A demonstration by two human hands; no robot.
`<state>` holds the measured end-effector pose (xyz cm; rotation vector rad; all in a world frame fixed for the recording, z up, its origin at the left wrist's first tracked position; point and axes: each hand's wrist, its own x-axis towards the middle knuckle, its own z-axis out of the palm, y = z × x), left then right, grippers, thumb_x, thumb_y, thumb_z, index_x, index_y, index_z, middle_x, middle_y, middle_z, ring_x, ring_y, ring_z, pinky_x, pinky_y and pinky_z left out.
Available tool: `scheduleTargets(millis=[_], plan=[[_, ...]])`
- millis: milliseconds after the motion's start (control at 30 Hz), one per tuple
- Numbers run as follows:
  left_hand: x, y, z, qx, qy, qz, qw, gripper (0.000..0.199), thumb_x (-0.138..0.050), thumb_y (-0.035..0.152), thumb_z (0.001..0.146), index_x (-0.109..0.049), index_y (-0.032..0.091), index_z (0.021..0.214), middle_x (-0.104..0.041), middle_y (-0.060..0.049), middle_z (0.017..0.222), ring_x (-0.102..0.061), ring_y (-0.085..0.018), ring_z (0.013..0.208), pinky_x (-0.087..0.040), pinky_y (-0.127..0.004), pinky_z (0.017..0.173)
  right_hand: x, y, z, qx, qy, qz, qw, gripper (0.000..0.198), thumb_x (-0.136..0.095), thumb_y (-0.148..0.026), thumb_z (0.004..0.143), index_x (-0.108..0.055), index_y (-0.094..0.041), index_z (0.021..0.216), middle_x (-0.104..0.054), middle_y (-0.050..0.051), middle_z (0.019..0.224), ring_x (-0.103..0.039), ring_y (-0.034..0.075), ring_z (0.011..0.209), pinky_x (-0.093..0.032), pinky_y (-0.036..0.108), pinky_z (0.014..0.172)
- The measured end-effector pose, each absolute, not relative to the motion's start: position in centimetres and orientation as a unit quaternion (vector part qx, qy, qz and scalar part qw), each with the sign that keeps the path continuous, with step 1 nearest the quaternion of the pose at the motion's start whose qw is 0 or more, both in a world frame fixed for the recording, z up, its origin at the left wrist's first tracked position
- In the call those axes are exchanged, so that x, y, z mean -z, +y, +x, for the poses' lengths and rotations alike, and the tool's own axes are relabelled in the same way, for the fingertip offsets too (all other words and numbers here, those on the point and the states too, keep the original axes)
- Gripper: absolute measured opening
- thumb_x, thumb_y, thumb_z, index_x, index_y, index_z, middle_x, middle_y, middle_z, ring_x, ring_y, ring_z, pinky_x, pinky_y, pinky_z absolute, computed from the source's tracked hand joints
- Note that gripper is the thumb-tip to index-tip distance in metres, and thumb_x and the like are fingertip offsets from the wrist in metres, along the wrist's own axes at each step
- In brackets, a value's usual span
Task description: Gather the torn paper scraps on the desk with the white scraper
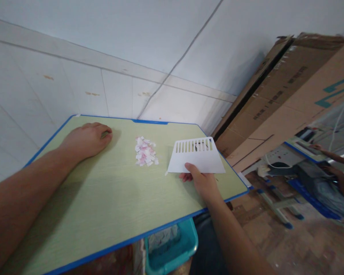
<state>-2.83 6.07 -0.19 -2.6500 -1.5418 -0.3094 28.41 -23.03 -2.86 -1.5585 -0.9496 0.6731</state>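
Right of the paper scraps (pixel 146 152), my right hand (pixel 202 182) clamps the slotted sheet (pixel 205 161); left of them, my left hand (pixel 87 140) curls, grip unclear

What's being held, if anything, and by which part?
The right hand holds a flat, white, slotted trapezoid sheet by its wide, unslotted near edge, thumb on top; nothing shows held in the left hand.
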Motion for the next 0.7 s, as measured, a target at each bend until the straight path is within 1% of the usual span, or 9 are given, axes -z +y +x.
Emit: scheduleTargets(millis=[133,200,333,433,533,633,700], plan=[[0.3,6.3,-3.0,0.099,-0.494,-0.863,0.031,0.071,-0.035,0.047,0.112,-0.081,0.013,0.154,-0.079,-0.023,0.161,-0.072,-0.044,0.153,-0.057,-0.061,0.130,2.9,-23.5,28.2,-0.304,-0.416,-0.653,0.556,0.030,-0.081,-0.051,0.090,-0.079,-0.027,0.071,-0.083,0.010,0.069,-0.073,0.027,0.064,-0.067,0.041,0.070],[0.3,6.3,-3.0,0.102,-0.493,-0.864,0.032,0.071,-0.035,0.047,0.113,-0.081,0.013,0.155,-0.079,-0.023,0.162,-0.071,-0.043,0.153,-0.056,-0.060,0.131,2.8,-23.9,28.1,-0.306,-0.415,-0.647,0.562,0.027,-0.081,-0.047,0.091,-0.080,-0.027,0.073,-0.082,0.008,0.068,-0.072,0.026,0.063,-0.066,0.040,0.070],[0.3,6.1,-3.0,0.093,-0.495,-0.863,0.032,0.074,-0.032,0.049,0.114,-0.080,0.013,0.157,-0.078,-0.023,0.164,-0.070,-0.043,0.156,-0.055,-0.059,0.133,2.4,-24.3,27.7,-0.302,-0.409,-0.641,0.575,0.030,-0.081,-0.048,0.092,-0.078,-0.028,0.071,-0.081,0.009,0.066,-0.071,0.026,0.060,-0.064,0.040,0.066],[0.2,6.0,-3.0,0.087,-0.496,-0.864,0.031,0.075,-0.031,0.049,0.114,-0.079,0.012,0.158,-0.077,-0.024,0.165,-0.069,-0.044,0.157,-0.054,-0.060,0.134,2.3,-24.7,27.3,-0.310,-0.428,-0.642,0.556,0.033,-0.082,-0.049,0.096,-0.077,-0.028,0.071,-0.083,0.009,0.070,-0.074,0.027,0.065,-0.065,0.040,0.070],[0.2,5.8,-3.0,0.096,-0.492,-0.865,0.023,0.075,-0.031,0.047,0.113,-0.079,0.010,0.158,-0.076,-0.024,0.166,-0.069,-0.044,0.158,-0.054,-0.060,0.135,2.4,-25.3,26.8,-0.307,-0.435,-0.644,0.549,0.035,-0.081,-0.049,0.098,-0.076,-0.029,0.070,-0.082,0.007,0.069,-0.075,0.027,0.065,-0.066,0.040,0.071],[0.2,5.6,-3.0,0.099,-0.492,-0.865,0.017,0.077,-0.030,0.048,0.113,-0.078,0.008,0.158,-0.075,-0.025,0.166,-0.068,-0.045,0.158,-0.052,-0.060,0.136,2.5,-26.0,26.1,-0.297,-0.424,-0.655,0.551,0.036,-0.080,-0.047,0.100,-0.076,-0.029,0.069,-0.082,0.007,0.069,-0.076,0.027,0.065,-0.067,0.040,0.075],[0.3,5.6,-3.0,0.097,-0.495,-0.863,0.019,0.076,-0.031,0.048,0.113,-0.078,0.008,0.158,-0.075,-0.026,0.166,-0.068,-0.045,0.159,-0.052,-0.061,0.136,2.6,-26.2,25.7,-0.304,-0.409,-0.651,0.562,0.034,-0.080,-0.045,0.100,-0.078,-0.027,0.071,-0.083,0.008,0.071,-0.075,0.026,0.066,-0.066,0.039,0.074]])
